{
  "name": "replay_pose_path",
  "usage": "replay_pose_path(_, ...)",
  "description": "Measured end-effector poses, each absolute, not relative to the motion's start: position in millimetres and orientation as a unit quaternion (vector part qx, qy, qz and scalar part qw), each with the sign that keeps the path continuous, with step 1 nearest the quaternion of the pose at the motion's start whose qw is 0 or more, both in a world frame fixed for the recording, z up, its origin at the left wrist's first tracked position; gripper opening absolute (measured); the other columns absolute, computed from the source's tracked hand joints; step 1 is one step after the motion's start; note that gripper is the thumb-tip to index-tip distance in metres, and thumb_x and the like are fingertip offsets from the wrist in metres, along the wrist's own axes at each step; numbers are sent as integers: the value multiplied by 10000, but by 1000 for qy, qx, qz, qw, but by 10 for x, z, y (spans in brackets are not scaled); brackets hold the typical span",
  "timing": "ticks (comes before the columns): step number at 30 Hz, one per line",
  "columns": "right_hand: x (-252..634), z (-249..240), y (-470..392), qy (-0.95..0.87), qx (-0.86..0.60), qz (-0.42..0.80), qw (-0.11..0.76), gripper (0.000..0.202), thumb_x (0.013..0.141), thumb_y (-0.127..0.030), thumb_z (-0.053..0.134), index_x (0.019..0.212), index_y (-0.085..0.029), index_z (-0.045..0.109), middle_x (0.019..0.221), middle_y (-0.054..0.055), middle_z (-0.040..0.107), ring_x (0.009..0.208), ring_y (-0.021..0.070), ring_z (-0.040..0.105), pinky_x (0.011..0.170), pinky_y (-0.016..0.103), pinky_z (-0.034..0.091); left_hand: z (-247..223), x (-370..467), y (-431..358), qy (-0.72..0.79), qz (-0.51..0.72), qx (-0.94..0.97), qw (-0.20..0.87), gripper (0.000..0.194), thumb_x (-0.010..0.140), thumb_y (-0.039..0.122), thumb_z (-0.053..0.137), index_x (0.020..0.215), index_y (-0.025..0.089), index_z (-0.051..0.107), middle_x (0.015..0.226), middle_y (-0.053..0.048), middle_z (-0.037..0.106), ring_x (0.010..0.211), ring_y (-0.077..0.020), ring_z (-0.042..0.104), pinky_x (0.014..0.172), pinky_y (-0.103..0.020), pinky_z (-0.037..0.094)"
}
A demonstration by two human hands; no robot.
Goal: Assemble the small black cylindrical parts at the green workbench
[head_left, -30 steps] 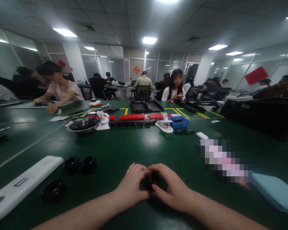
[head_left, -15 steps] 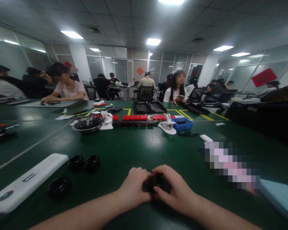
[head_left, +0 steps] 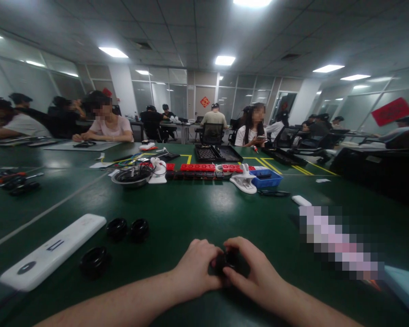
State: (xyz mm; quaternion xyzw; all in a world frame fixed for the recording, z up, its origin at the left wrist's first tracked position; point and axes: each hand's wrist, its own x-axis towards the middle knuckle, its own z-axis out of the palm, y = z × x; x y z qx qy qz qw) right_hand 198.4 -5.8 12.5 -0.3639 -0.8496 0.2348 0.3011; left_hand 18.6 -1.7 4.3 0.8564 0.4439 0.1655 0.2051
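Near the front middle of the green table point(head_left: 177, 209), my left hand point(head_left: 199, 263) and my right hand point(head_left: 254, 265) meet around a small black round part point(head_left: 229, 259). My right thumb and fingers pinch it from the right. The fingers of my left hand are curled against its left side, and their tips are partly hidden. To the left lie three glossy black rings: one nearer me point(head_left: 94, 260), and two side by side farther back, the left one point(head_left: 116, 228) and the right one point(head_left: 139, 229).
A long white device point(head_left: 59, 247) lies at the left. Farther back are a metal bowl point(head_left: 131, 177), red blocks point(head_left: 197, 167), a white clamp point(head_left: 243, 181) and a blue basket point(head_left: 267, 180). A pixelated item point(head_left: 341, 240) lies at the right. People sit beyond the table.
The whole view has shifted, so the table and its objects appear farther right. Both hands keep their hold around the black part, with little change in their pose.
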Motion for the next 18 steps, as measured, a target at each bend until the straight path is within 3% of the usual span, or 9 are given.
replay_pose_path(8, 1965, 203, -112, -861, -360, 227, 279, 462, 650, -116, 586, 1083, -175, 436, 1023, 78, 540, 918, 216, 526, 810, 363, 444, -23, 160, 10, 442, 165, 858, 202, 293, 655, 418, 681, 692, 179, 515, 714, 36, 556, 717, -164, 499, 649, -263, 316)
replay_pose_path(12, 1959, 165, -83, -844, -407, 226, 266, 406, 674, -169, 609, 1050, -165, 458, 968, 81, 550, 870, 224, 541, 764, 378, 458, -49, 163, 10, 436, 170, 862, 196, 287, 656, 400, 685, 689, 184, 501, 698, 45, 549, 702, -157, 497, 641, -258, 309)
replay_pose_path(18, 1979, 130, -71, -849, -376, 233, 290, 370, 690, -118, 553, 1039, -193, 459, 951, 54, 567, 852, 191, 554, 766, 338, 464, -22, 181, 0, 437, 171, 860, 201, 263, 673, 411, 663, 746, 192, 535, 708, 39, 556, 708, -162, 498, 643, -267, 310)
